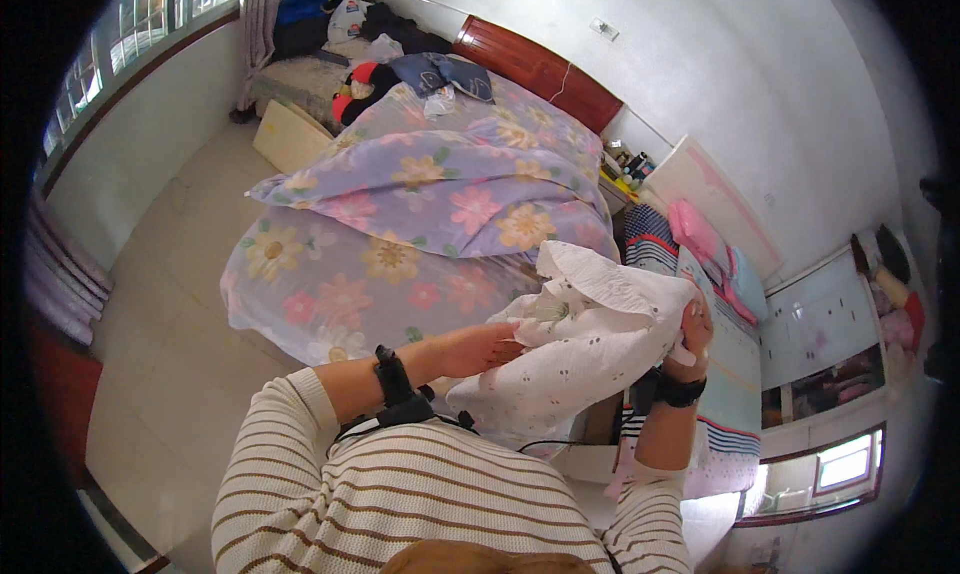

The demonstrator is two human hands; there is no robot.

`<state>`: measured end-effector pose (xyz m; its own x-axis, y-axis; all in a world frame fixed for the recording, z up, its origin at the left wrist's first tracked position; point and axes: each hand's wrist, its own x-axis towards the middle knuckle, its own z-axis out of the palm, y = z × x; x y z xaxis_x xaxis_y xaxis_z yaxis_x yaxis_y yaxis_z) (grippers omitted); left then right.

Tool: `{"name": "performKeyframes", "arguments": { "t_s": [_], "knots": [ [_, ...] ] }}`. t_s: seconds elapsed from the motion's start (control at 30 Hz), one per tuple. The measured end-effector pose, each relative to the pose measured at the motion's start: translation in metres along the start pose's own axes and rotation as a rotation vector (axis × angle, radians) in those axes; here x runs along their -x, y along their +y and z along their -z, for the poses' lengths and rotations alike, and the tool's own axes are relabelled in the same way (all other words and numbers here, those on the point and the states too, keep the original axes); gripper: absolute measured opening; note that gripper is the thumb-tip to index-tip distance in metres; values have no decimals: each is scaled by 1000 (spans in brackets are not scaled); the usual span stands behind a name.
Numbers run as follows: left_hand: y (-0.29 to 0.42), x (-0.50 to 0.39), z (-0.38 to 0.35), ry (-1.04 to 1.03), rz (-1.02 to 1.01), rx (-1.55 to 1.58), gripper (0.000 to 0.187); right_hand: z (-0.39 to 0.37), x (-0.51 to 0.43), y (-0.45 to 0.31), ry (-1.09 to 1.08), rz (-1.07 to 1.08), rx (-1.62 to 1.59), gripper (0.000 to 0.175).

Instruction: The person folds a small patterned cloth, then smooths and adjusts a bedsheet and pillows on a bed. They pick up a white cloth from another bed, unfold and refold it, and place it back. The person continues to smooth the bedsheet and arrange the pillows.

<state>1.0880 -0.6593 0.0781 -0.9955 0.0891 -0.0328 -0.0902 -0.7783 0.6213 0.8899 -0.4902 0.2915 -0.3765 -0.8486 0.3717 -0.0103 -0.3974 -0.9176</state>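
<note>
A white cloth with a small print [570,349] hangs bunched in front of me. At its upper right end, my right hand [697,326] grips a gathered part of it. My left hand [484,349] lies against the cloth's left side, palm towards it; the fingertips are partly lost in the folds, and whether they pinch the fabric is unclear. Black straps with small devices sit on both wrists. Beyond the cloth spreads a bed with a purple floral cover [390,259], its upper layer folded over itself.
Right of me stands a second bed with striped bedding [731,401] and a pink pillow [694,225]. A cluttered nightstand [615,187] is between the beds. Jeans [442,75] and a red-and-black item [367,90] lie at the far left. Tiled floor [172,334] runs along the left.
</note>
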Motion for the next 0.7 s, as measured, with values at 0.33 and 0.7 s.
{"name": "performKeyframes", "arguments": {
  "t_s": [0.33, 0.7],
  "knots": [
    [88, 38, -24, 169, -625, -92, 19, 102, -12, 15, 90, 242, 922, 37],
    [158, 62, -118, 404, -854, -888, 13, -68, -27, 95, -115, 159, 675, 56]
  ]
}}
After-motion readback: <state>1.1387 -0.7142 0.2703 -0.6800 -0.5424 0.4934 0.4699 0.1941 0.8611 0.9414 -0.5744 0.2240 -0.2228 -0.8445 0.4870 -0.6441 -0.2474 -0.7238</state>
